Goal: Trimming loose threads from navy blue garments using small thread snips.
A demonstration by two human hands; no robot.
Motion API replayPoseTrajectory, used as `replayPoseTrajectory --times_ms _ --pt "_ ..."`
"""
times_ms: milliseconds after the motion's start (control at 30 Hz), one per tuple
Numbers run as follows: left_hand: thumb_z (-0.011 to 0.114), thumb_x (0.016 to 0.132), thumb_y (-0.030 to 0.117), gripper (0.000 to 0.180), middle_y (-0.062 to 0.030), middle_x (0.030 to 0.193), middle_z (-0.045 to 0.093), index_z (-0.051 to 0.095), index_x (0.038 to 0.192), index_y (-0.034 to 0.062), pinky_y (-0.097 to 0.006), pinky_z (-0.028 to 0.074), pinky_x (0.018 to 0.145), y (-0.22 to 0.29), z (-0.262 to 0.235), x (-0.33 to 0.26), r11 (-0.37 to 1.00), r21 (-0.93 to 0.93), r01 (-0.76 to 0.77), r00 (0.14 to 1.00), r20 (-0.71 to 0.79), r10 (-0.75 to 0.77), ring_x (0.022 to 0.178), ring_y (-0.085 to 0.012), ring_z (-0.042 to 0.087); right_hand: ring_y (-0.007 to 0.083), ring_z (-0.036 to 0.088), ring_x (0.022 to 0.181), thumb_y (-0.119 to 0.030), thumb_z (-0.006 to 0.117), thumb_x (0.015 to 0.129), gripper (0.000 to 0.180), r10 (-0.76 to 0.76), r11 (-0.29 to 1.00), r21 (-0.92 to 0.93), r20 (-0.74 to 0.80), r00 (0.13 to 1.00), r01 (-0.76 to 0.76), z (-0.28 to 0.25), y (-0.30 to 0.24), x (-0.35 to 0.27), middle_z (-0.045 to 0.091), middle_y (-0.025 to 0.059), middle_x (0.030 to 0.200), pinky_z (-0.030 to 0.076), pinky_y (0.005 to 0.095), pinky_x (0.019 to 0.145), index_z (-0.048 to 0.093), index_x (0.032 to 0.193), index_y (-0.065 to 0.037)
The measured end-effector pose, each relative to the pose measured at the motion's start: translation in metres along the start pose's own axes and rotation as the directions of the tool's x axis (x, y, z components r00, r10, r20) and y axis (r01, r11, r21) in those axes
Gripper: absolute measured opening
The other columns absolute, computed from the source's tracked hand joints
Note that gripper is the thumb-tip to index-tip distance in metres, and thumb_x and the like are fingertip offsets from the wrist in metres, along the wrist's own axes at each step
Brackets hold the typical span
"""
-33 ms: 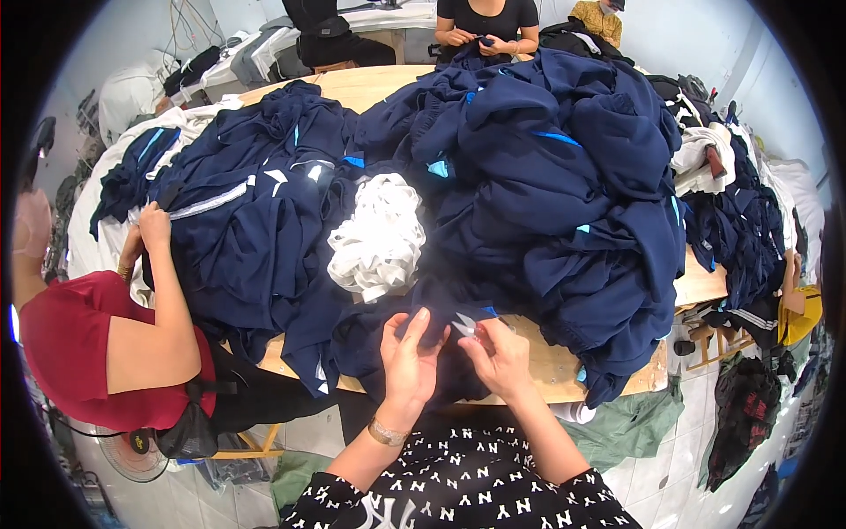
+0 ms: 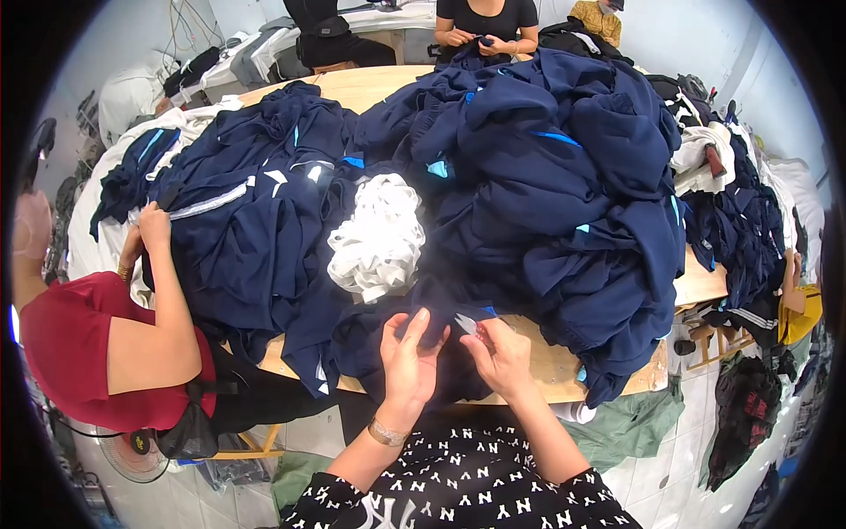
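Note:
My right hand (image 2: 500,360) is closed around a small pair of thread snips (image 2: 465,325), whose pale blades point left toward my other hand. The blades look nearly together. Navy fabric (image 2: 438,310) is gripped in my left hand (image 2: 409,360), its thumb raised along the near side and its other fingers curled at the cloth. Between the two hands is a narrow gap, with dark cloth behind it. Just beyond my left hand lies a heap of white elastic-like bands (image 2: 377,238).
A large navy garment pile (image 2: 564,176) covers the wooden table (image 2: 529,357) on the right, and more navy garments (image 2: 238,229) spread leftward. A person in a red top (image 2: 79,353) works at the left edge. Another person (image 2: 489,22) handles navy cloth across the table.
The blades of the snips have come closer together. Both hands stay in nearly the same place.

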State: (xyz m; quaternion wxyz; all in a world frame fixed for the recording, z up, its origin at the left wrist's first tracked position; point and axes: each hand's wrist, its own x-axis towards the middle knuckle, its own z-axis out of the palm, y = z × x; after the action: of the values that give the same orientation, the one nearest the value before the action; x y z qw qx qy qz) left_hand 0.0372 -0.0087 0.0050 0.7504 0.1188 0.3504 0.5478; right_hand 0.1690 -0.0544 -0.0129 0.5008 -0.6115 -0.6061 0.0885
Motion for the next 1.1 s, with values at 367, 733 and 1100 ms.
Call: replayPoseTrajectory --times_ms 367,733,1100 --pt "0.064 0.083 0.006 0.034 -0.0089 0.094 0.057 0.038 0.105 0.0078 -0.036 0.053 0.075 0.002 0.002 -0.004 1.000 0.013 -0.015 0.999 0.034 0.015 0.083 -0.0193 0.060 0.0214 0.050 0.047 -0.031 0.074 0.072 0.030 -0.193 0.953 -0.235 0.010 0.981 0.190 0.000 0.000 0.007 0.047 0.0034 0.060 0.039 0.0316 0.044 0.055 0.072 -0.008" --pt "0.064 0.083 0.001 0.034 -0.0100 0.094 0.058 0.039 0.105 0.0078 -0.032 0.054 0.071 -0.003 0.002 -0.004 0.991 0.062 -0.122 0.992 0.031 0.121 0.082 -0.0185 0.061 0.0204 0.051 0.047 -0.028 0.076 0.068 0.030 -0.233 0.918 -0.313 0.069 0.970 0.243 -0.006 -0.005 0.014 0.050 0.0033 0.061 0.038 0.0303 0.044 0.056 0.074 -0.007" --pt "0.063 0.083 0.002 0.032 -0.0098 0.093 0.059 0.039 0.104 0.0078 -0.035 0.054 0.073 -0.001 0.004 -0.004 0.994 0.029 -0.102 0.994 0.039 0.101 0.082 -0.0185 0.061 0.0208 0.050 0.047 -0.029 0.076 0.067 0.031 -0.246 0.913 -0.321 0.058 0.967 0.252 -0.008 -0.001 0.013 0.049 0.0034 0.061 0.038 0.0304 0.044 0.056 0.074 -0.007"
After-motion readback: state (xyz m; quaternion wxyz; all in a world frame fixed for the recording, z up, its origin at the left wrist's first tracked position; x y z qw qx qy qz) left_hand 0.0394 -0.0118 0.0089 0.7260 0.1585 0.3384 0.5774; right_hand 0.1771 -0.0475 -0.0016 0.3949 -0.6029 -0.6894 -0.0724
